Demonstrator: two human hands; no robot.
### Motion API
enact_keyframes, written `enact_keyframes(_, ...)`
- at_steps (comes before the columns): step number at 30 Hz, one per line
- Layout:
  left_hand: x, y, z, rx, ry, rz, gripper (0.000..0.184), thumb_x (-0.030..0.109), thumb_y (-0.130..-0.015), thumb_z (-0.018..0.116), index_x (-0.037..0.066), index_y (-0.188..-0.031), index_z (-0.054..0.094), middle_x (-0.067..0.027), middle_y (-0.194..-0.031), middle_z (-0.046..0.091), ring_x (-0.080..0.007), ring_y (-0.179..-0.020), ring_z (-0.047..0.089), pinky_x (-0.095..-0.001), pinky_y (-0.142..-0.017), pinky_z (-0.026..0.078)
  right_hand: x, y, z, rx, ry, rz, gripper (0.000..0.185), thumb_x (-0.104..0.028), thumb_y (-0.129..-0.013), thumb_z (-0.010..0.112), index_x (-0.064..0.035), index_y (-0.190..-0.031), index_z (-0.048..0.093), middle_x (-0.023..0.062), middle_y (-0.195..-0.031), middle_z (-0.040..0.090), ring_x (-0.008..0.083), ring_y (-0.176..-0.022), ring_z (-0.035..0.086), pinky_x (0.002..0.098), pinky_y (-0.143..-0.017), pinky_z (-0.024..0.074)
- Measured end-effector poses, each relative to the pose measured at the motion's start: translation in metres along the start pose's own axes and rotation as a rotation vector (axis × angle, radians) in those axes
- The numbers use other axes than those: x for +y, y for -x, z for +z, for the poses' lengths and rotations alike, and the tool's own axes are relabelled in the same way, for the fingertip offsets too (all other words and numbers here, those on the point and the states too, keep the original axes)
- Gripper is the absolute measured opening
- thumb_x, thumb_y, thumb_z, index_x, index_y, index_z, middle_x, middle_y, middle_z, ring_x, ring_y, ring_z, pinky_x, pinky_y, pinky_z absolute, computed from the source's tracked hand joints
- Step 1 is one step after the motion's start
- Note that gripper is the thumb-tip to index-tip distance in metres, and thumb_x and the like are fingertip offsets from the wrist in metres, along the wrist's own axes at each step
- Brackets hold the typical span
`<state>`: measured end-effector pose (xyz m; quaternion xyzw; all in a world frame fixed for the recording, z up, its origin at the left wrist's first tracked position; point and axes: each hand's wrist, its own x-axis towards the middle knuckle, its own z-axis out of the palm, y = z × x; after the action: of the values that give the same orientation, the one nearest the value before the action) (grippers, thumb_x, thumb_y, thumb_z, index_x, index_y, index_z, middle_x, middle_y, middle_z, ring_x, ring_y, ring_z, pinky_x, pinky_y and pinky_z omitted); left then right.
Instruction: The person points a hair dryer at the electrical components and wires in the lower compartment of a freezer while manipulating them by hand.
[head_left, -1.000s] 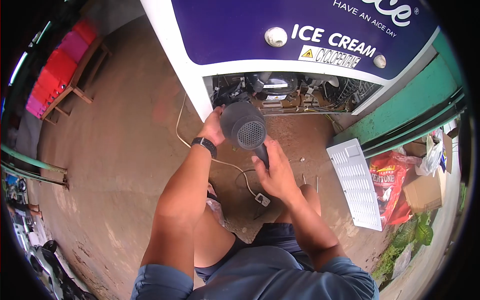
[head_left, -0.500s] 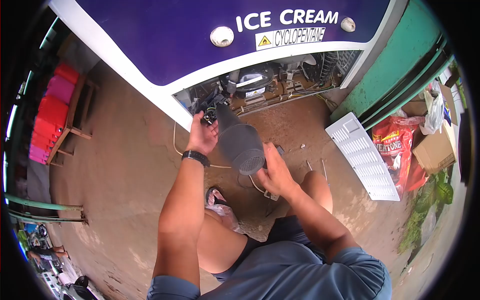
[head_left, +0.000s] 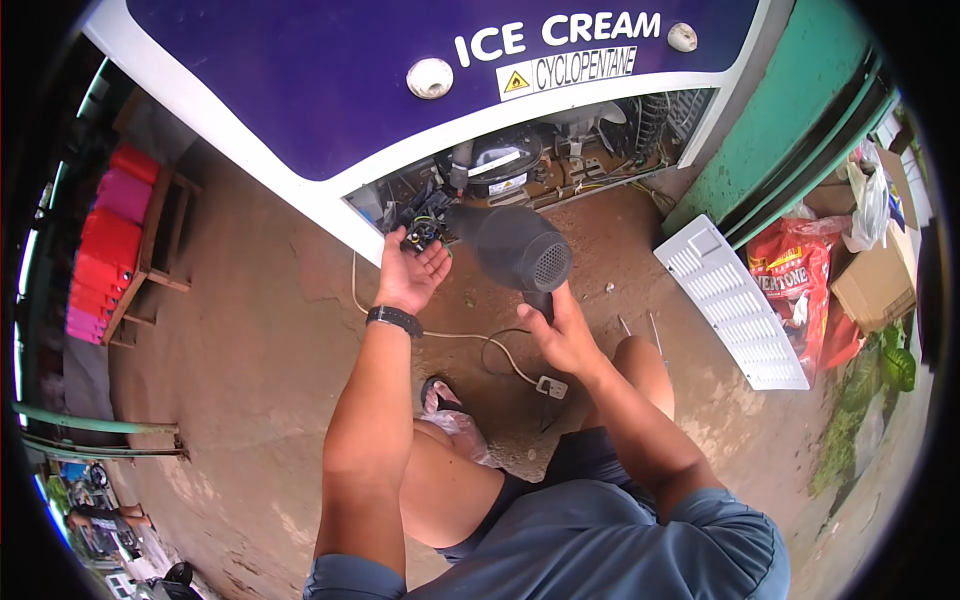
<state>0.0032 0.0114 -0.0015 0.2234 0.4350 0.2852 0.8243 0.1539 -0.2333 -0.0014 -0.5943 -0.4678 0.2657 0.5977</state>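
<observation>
Two bare hands reach ahead of you: your right hand point(head_left: 570, 340) grips the handle of the dark hair dryer point(head_left: 515, 246), while your left hand point(head_left: 408, 278) is open, palm up, with the wired component point(head_left: 425, 232) at its fingertips. You seem to be at the step of blowing air on that component; the next move calls for steady nozzle aim and no tug on the wires. Beyond, the black compressor point(head_left: 508, 160) sits inside the open base of the freezer point(head_left: 300, 80).
</observation>
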Motion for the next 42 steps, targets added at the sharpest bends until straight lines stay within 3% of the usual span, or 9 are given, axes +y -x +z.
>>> enact_keyframes(4,0.001,0.003,0.003,0.011,-0.006,0.010,0.057,0.057,-0.101,0.052,0.001,-0.112,0.056,-0.0091,-0.102,0.062,-0.0245,-0.103,0.059,-0.0411,-0.102,0.049,0.002,0.003,0.002,-0.006,-0.021,0.060,0.056,-0.016,-0.098,0.064,-0.0044,-0.148,0.040,0.0211,-0.132,0.059,0.0400,-0.121,0.060,0.0443,-0.104,0.0463)
enact_keyframes(11,0.004,-0.008,-0.005,-0.036,-0.004,0.003,0.060,0.061,-0.098,0.055,0.003,-0.110,0.060,-0.0083,-0.103,0.061,-0.0261,-0.104,0.059,-0.0430,-0.102,0.049,-0.005,0.004,0.006,-0.037,0.060,-0.023,0.053,-0.015,-0.098,0.064,-0.0026,-0.146,0.043,0.0212,-0.129,0.059,0.0417,-0.120,0.058,0.0448,-0.103,0.0464)
enact_keyframes(13,0.005,-0.009,-0.004,-0.086,-0.002,0.004,0.060,0.061,-0.098,0.055,0.002,-0.113,0.061,-0.0089,-0.107,0.063,-0.0255,-0.107,0.060,-0.0423,-0.102,0.048,-0.004,0.005,0.009,-0.046,0.078,-0.015,0.053,-0.015,-0.098,0.064,-0.0018,-0.145,0.044,0.0216,-0.129,0.058,0.0422,-0.120,0.058,0.0451,-0.104,0.0463)
enact_keyframes(18,0.006,-0.002,0.002,-0.108,-0.028,0.010,0.058,0.060,-0.101,0.051,0.006,-0.118,0.062,-0.0105,-0.113,0.068,-0.0266,-0.110,0.063,-0.0425,-0.103,0.049,-0.013,0.006,0.017,-0.087,0.118,-0.223,0.055,-0.009,-0.094,0.066,-0.0012,-0.145,0.046,0.0223,-0.127,0.058,0.0419,-0.119,0.057,0.0453,-0.104,0.0463)
enact_keyframes(29,0.009,0.002,0.000,-0.170,-0.046,-0.029,0.055,0.058,-0.103,0.049,0.009,-0.124,0.062,-0.0107,-0.112,0.071,-0.0287,-0.110,0.066,-0.0450,-0.102,0.051,-0.021,0.010,0.020,-0.127,0.194,-0.173,0.060,-0.006,-0.091,0.068,-0.0021,-0.146,0.045,0.0219,-0.123,0.057,0.0416,-0.112,0.058,0.0451,-0.099,0.0484)
enact_keyframes(31,0.007,-0.004,-0.004,-0.154,-0.080,0.052,0.055,0.057,-0.101,0.054,0.008,-0.126,0.061,-0.0101,-0.114,0.068,-0.0266,-0.113,0.063,-0.0438,-0.103,0.050,-0.015,0.008,0.019,-0.116,0.163,-0.198,0.061,-0.005,-0.091,0.067,-0.0023,-0.147,0.045,0.0218,-0.124,0.057,0.0414,-0.115,0.058,0.0447,-0.100,0.0481)
enact_keyframes(34,0.007,-0.007,-0.008,-0.121,-0.049,-0.013,0.059,0.057,-0.098,0.059,0.006,-0.126,0.059,-0.0105,-0.116,0.063,-0.0252,-0.113,0.059,-0.0427,-0.104,0.049,-0.011,0.010,0.014,-0.093,0.181,-0.193,0.061,-0.004,-0.090,0.066,-0.0027,-0.148,0.045,0.0214,-0.125,0.057,0.0415,-0.117,0.058,0.0448,-0.102,0.0478)
enact_keyframes(42,0.006,-0.005,-0.005,-0.044,-0.073,0.030,0.066,0.057,-0.096,0.062,-0.002,-0.124,0.052,-0.0131,-0.115,0.056,-0.0260,-0.110,0.057,-0.0402,-0.105,0.049,-0.006,0.010,0.002,-0.031,0.187,-0.138,0.057,-0.005,-0.090,0.067,-0.0031,-0.144,0.047,0.0209,-0.126,0.058,0.0417,-0.118,0.058,0.0450,-0.103,0.0469)
